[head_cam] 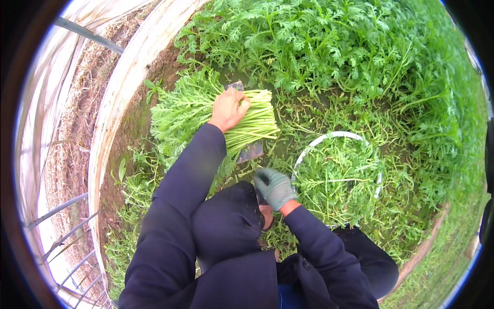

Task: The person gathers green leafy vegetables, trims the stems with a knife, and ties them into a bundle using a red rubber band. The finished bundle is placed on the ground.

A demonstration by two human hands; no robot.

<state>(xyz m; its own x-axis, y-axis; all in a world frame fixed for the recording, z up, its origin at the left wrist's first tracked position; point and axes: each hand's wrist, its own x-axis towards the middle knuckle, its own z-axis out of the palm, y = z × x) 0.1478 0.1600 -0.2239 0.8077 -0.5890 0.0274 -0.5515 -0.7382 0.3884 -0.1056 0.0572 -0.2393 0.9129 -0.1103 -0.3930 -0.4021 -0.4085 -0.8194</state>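
Note:
A thick bunch of chrysanthemum greens [256, 119] lies across a dark flat strip [251, 153], its cut stems to the right and feathery leaves to the left. My bare left hand [229, 108] rests on top of the stems, fingers and thumb bent around some of them. Most of the strip is hidden under the bunch. My right hand [274, 188], in a grey-green glove, hovers beside my knee, near the bunch's lower side. Its fingers are curled and blurred; whether they hold something is not clear.
To the right, a round container with a white rim [341, 134] is heaped with loose leaves and stems. Tall feathery greens [308, 46] grow beyond. Plant scraps [328, 108] litter the soil. A pale plastic sheet [115, 104] and metal poles [58, 210] border the left.

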